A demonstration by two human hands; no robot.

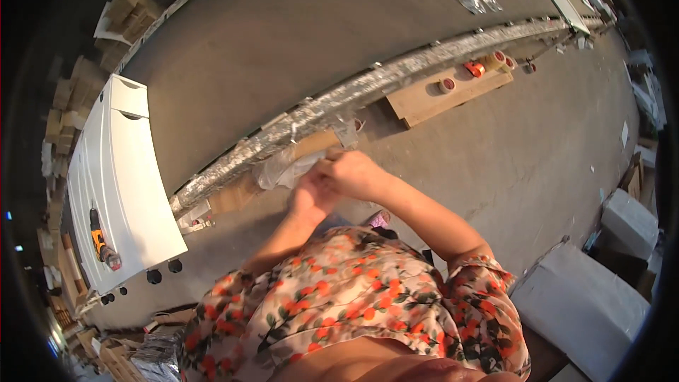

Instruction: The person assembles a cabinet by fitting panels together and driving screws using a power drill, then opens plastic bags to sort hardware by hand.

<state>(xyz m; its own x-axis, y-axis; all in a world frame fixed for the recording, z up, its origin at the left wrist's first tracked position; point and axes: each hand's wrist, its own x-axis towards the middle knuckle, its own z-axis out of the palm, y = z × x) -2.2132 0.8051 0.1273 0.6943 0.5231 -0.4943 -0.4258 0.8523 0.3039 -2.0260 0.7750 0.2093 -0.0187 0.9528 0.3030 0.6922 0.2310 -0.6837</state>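
Your right hand [357,173] is curled shut, pinching the clear plastic wrap [283,170] at the duct. Your left hand [311,194] sits just under it, fingers bunched on the same wrap; exact grip unclear. The wrap lies up-left of both hands, against the foil duct [368,85]. The duct's long axis runs lower-left to upper-right, crossing right above your hands. Right hand is nearer the duct. Wood board [445,92] with tape rolls [474,68] lies just beside the duct, up-right. White cabinet [120,184] well left of the duct.
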